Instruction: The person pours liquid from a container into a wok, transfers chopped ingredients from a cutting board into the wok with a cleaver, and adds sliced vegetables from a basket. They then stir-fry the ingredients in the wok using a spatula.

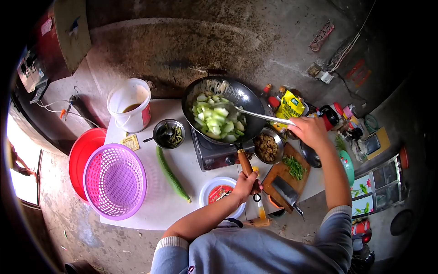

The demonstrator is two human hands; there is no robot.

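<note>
My left hand (247, 185) is wrapped round the wooden handle of a black wok (250, 98). The wok sits over a gas stove (212, 154) and contains pale green vegetable pieces (214, 118), cut in chunks. My right hand (309, 131) grips the end of a long metal spatula (267, 117), which reaches across the wok's right rim. Its head lies among the vegetable pieces and is partly hidden. Below my right arm, a cleaver (284, 190) and chopped green herbs (294, 168) rest on a wooden cutting board (272, 176). A bowl of browned pieces (266, 147) stands beside the wok.
Left on the white table (159, 208) are a purple basket (115, 214), a white bucket (137, 119), a small metal pot (169, 133) and a long green gourd (169, 173). A red basin (78, 157) stands behind the basket. Bottles and a yellow packet (290, 107) crowd the right.
</note>
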